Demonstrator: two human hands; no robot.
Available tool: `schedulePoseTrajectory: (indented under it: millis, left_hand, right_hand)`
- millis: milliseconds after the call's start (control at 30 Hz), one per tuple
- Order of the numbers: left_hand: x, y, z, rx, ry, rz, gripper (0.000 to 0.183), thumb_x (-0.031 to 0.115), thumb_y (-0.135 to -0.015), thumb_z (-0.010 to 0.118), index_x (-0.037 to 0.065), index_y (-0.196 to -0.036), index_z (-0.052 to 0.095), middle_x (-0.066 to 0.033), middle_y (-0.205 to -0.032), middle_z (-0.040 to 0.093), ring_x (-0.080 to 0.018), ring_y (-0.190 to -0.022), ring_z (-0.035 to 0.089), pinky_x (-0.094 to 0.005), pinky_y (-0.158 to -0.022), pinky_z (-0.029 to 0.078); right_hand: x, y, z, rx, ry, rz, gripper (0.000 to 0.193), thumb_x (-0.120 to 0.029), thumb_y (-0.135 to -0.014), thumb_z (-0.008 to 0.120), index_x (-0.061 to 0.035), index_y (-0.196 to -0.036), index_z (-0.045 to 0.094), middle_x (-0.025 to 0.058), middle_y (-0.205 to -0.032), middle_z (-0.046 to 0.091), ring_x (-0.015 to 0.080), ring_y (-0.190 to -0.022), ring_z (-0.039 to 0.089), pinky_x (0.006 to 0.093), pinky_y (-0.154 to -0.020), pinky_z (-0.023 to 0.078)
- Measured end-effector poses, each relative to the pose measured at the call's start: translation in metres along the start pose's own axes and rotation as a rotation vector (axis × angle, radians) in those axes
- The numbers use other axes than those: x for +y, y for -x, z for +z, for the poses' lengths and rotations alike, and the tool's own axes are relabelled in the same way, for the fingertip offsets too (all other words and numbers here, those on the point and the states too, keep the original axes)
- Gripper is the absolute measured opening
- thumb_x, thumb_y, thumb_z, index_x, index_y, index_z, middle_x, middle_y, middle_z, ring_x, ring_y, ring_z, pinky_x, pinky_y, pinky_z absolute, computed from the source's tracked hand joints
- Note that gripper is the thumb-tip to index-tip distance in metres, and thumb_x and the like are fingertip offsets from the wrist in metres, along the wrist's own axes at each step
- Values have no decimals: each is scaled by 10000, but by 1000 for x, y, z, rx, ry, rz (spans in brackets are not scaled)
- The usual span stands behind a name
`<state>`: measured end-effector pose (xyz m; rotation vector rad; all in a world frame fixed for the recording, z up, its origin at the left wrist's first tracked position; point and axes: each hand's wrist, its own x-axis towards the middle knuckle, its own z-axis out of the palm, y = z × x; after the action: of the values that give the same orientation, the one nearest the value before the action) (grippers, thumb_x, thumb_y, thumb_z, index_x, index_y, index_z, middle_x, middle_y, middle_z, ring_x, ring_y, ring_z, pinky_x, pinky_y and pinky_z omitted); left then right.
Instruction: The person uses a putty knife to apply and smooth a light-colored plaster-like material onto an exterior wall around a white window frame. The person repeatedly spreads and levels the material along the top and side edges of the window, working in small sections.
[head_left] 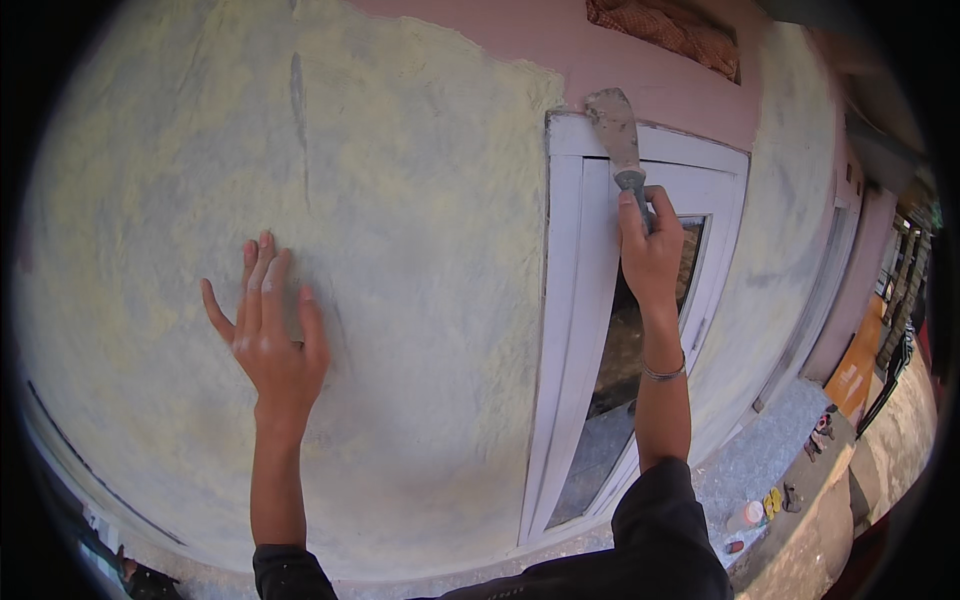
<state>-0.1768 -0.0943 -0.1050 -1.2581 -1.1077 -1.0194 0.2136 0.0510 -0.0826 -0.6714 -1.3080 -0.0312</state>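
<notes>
My right hand (652, 245) grips the dark handle of a putty knife (614, 128). Its wide blade, smeared with dried putty, points up across the top of the white window frame (578, 235), near the pink wall above. My left hand (277, 325) is raised in front of the patchy yellow and grey plastered wall (420, 260), its fingers stretched out and whitish marks on them. Nothing is in that hand; whether its fingertips touch the plaster I cannot tell.
Pink wall (520, 35) borders the plaster's ragged upper edge. A reddish patterned cloth (665, 38) fills an opening above the window. Down on the right lie a tiled ledge (745, 465), a white tub (745, 517), yellow sandals (772, 503) and an orange board (855, 365).
</notes>
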Motion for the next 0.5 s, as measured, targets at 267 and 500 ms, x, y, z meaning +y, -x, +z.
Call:
schedulePoseTrajectory:
  millis: [267,500]
  left_hand:
    - [2,0,-1,-17,-14,0,343,140,-1017,642,14,-1327,722,-154,-1465,712,-323,-1467,598,-625,-1328,91]
    - [3,-1,0,-27,-28,-13,345,146,-1018,645,23,-1329,727,-153,-1466,711,-327,-1469,596,-626,-1327,93]
  right_hand:
    - [-5,0,1,-20,-102,41,243,-258,-1087,677,-28,-1016,645,-23,-634,526,36,-570,417,266,-517,337]
    - [-7,-1,-1,-31,-38,-4,249,-264,-1078,691,-21,-1036,650,-11,-653,484,53,-623,386,273,-546,338]
